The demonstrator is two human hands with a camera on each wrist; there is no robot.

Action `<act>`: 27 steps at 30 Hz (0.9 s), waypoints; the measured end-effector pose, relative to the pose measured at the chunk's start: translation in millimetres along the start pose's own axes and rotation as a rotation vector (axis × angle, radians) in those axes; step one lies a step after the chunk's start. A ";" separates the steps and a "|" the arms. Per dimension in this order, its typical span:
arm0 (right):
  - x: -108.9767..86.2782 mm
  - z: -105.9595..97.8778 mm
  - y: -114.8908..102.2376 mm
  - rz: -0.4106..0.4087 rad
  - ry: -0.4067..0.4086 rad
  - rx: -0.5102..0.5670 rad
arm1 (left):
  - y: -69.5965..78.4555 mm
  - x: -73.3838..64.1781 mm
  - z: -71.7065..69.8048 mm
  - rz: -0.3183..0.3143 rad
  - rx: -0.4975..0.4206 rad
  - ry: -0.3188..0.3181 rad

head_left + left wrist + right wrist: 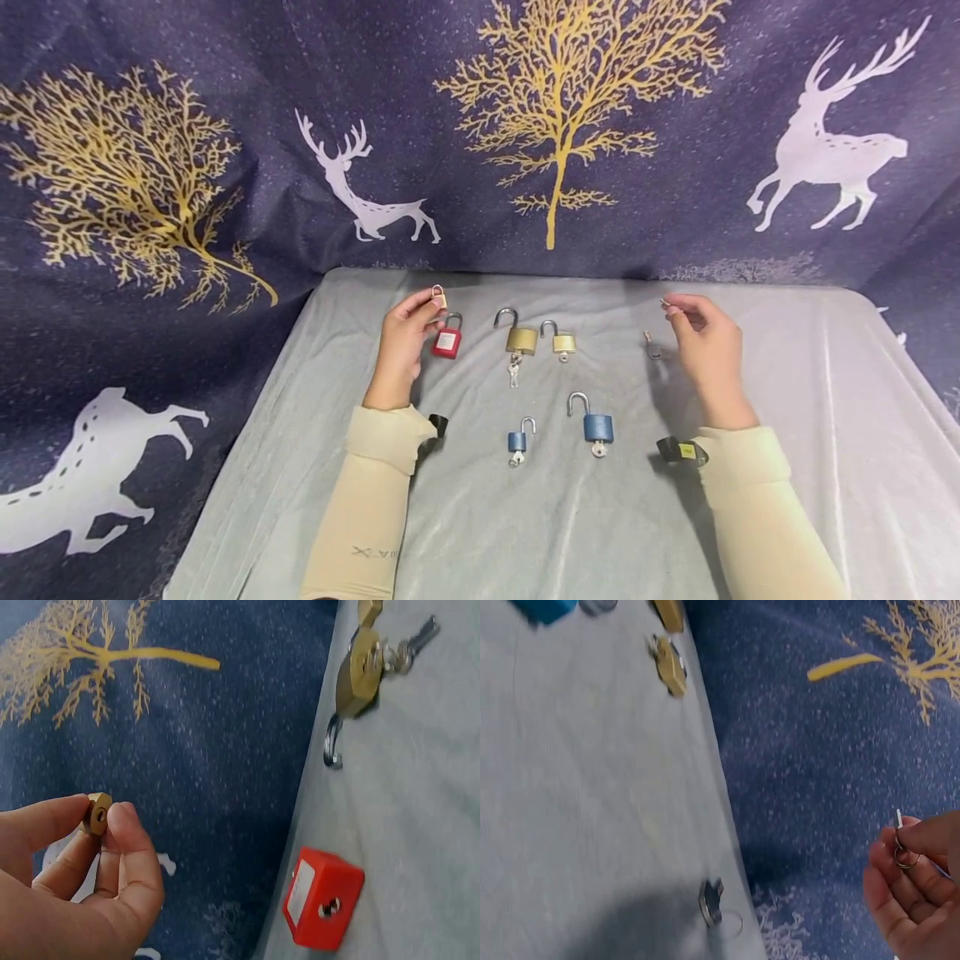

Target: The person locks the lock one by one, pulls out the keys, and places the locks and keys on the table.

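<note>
Between thumb and fingertips, my left hand [401, 354] pinches a small brass padlock [440, 300], its shackle pointing up. The left wrist view shows the keyhole in the base of this padlock [98, 816]. Just below that hand, a red padlock [447, 343] with a white label rests on the cloth. Over at the right, my right hand [708, 358] pinches a small key [898, 819] on a thin ring, raised above the table; the fingers hide part of it. Below and left of this hand lies a dark key bunch [654, 350] with a ring.
A large brass padlock [522, 340] with hanging keys and a smaller brass padlock [564, 343] lie mid-table, shackles swung out. Nearer me are a small blue padlock [517, 442] and a larger blue padlock [598, 427], keys inserted. A patterned dark curtain [480, 225] hangs behind the grey-covered table [480, 533].
</note>
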State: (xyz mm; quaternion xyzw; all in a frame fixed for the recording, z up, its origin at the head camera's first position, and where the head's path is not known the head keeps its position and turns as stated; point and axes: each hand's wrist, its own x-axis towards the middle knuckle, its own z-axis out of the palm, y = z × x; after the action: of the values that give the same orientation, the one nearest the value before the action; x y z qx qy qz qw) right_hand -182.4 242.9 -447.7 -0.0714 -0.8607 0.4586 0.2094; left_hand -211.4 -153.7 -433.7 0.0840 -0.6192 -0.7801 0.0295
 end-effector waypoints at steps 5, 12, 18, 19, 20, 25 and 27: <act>2.6 -5.9 8.9 0.027 0.007 -0.058 | -1.3 5.2 -11.7 -0.038 0.086 0.014; 4.4 -11.6 17.2 0.030 -0.019 -0.113 | -6.5 10.1 -30.9 -0.080 0.336 0.018; 6.7 -16.0 28.0 0.064 -0.121 -0.185 | -11.7 11.5 -41.8 -0.069 0.628 0.009; 6.9 -16.4 30.1 0.069 -0.132 -0.189 | -13.0 11.8 -42.9 -0.063 0.688 0.013; 6.9 -16.5 32.2 0.074 -0.144 -0.192 | -14.1 11.7 -43.7 -0.056 0.756 0.019; 5.8 -16.8 38.9 0.100 -0.188 -0.205 | -19.5 10.0 -46.1 -0.052 1.009 0.046; 5.6 -17.0 40.1 0.106 -0.199 -0.223 | -21.4 9.5 -46.9 -0.056 1.052 0.050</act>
State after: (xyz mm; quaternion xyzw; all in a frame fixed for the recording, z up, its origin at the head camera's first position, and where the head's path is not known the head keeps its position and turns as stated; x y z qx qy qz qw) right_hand -183.0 280.3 -470.5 -0.0936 -0.9178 0.3753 0.0893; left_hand -211.6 -195.3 -465.7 0.1225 -0.9238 -0.3621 -0.0230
